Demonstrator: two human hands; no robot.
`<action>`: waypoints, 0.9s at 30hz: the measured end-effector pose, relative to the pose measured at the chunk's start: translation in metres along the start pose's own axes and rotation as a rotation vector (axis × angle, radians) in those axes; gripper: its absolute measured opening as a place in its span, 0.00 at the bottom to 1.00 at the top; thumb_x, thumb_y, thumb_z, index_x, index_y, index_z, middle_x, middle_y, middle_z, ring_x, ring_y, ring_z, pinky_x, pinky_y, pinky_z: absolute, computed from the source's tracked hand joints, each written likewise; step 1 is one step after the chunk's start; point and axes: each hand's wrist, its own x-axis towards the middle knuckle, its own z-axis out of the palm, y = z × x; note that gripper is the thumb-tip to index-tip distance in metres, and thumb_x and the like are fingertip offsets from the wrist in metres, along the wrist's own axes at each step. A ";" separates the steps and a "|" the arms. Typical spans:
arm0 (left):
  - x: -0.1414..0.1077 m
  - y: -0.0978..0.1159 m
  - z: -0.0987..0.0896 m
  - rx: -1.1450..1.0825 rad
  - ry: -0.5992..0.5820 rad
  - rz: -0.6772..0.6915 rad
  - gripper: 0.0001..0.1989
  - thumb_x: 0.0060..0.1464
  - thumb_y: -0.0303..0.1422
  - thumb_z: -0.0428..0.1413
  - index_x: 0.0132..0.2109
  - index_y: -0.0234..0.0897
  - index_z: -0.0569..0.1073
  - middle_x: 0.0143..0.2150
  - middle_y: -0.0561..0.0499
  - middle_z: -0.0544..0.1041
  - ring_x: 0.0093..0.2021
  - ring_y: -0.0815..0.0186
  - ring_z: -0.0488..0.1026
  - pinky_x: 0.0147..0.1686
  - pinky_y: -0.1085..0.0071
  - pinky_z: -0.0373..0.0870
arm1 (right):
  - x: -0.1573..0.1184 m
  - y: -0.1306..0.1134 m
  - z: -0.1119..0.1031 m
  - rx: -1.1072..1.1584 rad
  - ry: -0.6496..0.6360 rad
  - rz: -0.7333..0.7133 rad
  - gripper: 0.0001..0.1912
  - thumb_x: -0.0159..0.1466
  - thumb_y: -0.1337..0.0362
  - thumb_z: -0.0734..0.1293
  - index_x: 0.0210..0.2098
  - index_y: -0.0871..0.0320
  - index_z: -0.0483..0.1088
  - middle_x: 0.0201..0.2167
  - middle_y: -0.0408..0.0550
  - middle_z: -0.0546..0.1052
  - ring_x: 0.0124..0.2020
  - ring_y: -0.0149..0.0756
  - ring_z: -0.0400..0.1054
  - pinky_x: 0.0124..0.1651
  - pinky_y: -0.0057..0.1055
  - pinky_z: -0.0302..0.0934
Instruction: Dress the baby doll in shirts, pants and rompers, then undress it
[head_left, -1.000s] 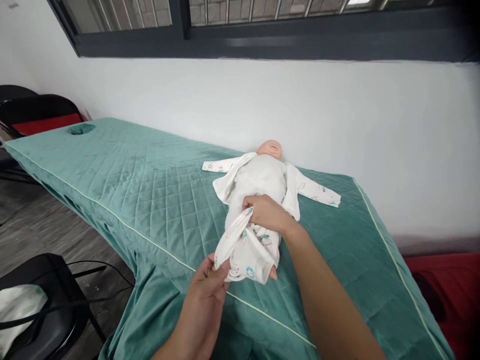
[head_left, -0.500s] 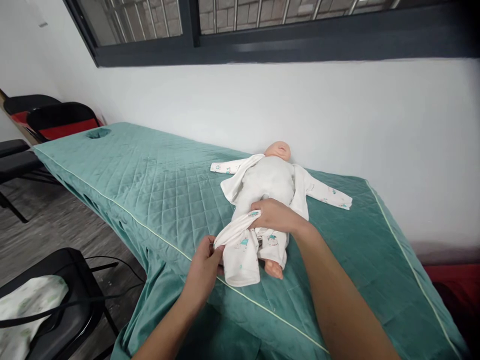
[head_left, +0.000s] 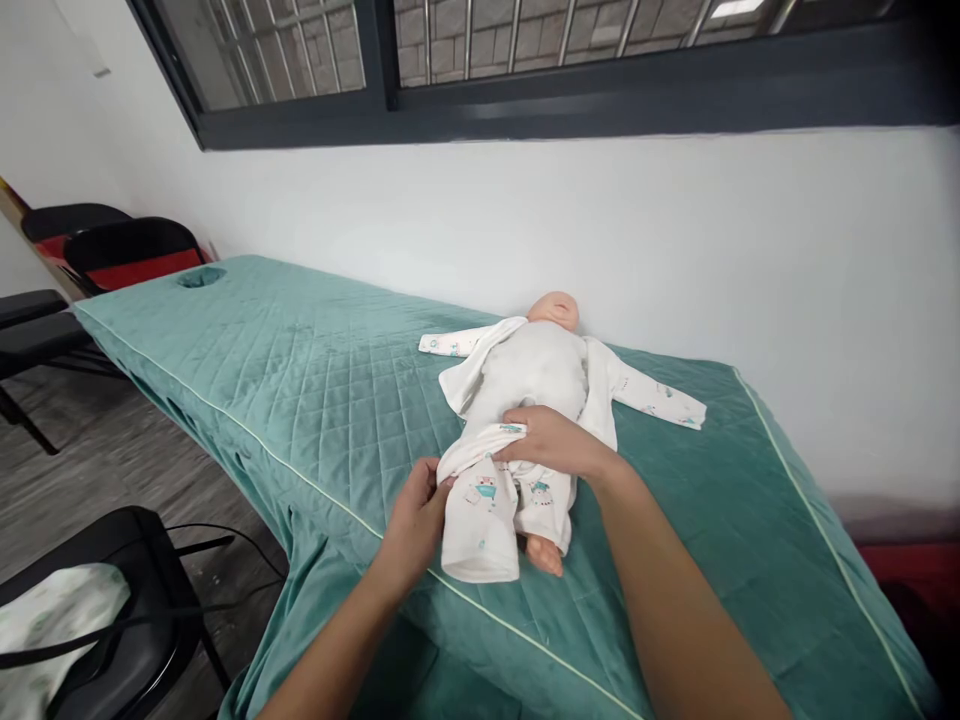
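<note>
A baby doll [head_left: 553, 311] with a white cloth body lies on its back, its head toward the wall. Its patterned white top [head_left: 654, 393] is spread open at the front, with both sleeves stretched outward. White baby pants [head_left: 480, 520] with small printed figures are around its legs, and one foot [head_left: 544, 555] sticks out of a leg end. My left hand [head_left: 416, 520] pinches the outer side of the pants near the waistband. My right hand [head_left: 551, 440] grips the bunched waistband over the doll's thigh. The other foot is hidden inside the pants.
The doll lies on a bed with a green quilted cover [head_left: 337, 370], against a white wall below a barred window [head_left: 487, 90]. A black chair [head_left: 142, 600] at the lower left holds a patterned cloth [head_left: 67, 610]. Folding chairs [head_left: 135, 255] stand beyond the bed's far end.
My left hand has moved slightly up and right, bringing the side of the waistband closer to the doll's hip. My right hand keeps its hold. The whole view has shifted a little downward.
</note>
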 end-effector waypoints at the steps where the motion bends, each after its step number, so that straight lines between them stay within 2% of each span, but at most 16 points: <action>1: 0.004 -0.002 0.000 -0.013 0.013 0.028 0.16 0.58 0.46 0.53 0.43 0.38 0.66 0.36 0.52 0.74 0.34 0.67 0.71 0.31 0.73 0.66 | -0.001 0.001 0.000 0.026 0.002 -0.001 0.18 0.55 0.49 0.73 0.27 0.56 0.69 0.28 0.39 0.73 0.31 0.33 0.65 0.35 0.29 0.56; 8: 0.048 -0.013 -0.011 0.289 0.085 0.290 0.12 0.60 0.39 0.51 0.47 0.38 0.67 0.42 0.49 0.77 0.41 0.63 0.73 0.41 0.66 0.69 | -0.004 0.000 -0.002 0.148 -0.026 0.034 0.19 0.57 0.47 0.71 0.36 0.57 0.75 0.34 0.44 0.78 0.37 0.39 0.70 0.38 0.31 0.61; 13: 0.075 -0.001 -0.013 0.419 0.051 0.306 0.11 0.61 0.37 0.49 0.48 0.39 0.67 0.42 0.49 0.77 0.42 0.62 0.74 0.44 0.65 0.69 | -0.005 -0.002 -0.003 0.147 -0.005 0.047 0.17 0.58 0.53 0.70 0.43 0.56 0.76 0.39 0.46 0.80 0.40 0.41 0.72 0.39 0.32 0.63; 18: 0.096 0.006 -0.009 0.538 -0.003 0.342 0.12 0.61 0.36 0.48 0.50 0.39 0.67 0.42 0.49 0.77 0.43 0.61 0.74 0.45 0.65 0.68 | -0.005 0.000 -0.003 0.190 0.044 0.113 0.13 0.59 0.59 0.67 0.42 0.57 0.75 0.39 0.46 0.79 0.37 0.39 0.72 0.35 0.31 0.65; 24: 0.118 0.009 -0.004 0.670 0.055 0.423 0.14 0.62 0.38 0.48 0.52 0.42 0.68 0.44 0.49 0.78 0.44 0.60 0.75 0.45 0.66 0.67 | -0.001 0.004 0.000 0.332 0.103 0.204 0.16 0.58 0.61 0.65 0.45 0.57 0.73 0.41 0.48 0.79 0.37 0.41 0.74 0.33 0.31 0.70; 27: 0.124 0.016 0.000 0.710 0.035 0.447 0.14 0.63 0.38 0.48 0.51 0.42 0.70 0.43 0.48 0.78 0.44 0.59 0.75 0.44 0.66 0.67 | 0.001 0.006 0.001 0.359 0.143 0.235 0.17 0.58 0.62 0.65 0.46 0.57 0.72 0.44 0.49 0.79 0.38 0.41 0.75 0.32 0.31 0.70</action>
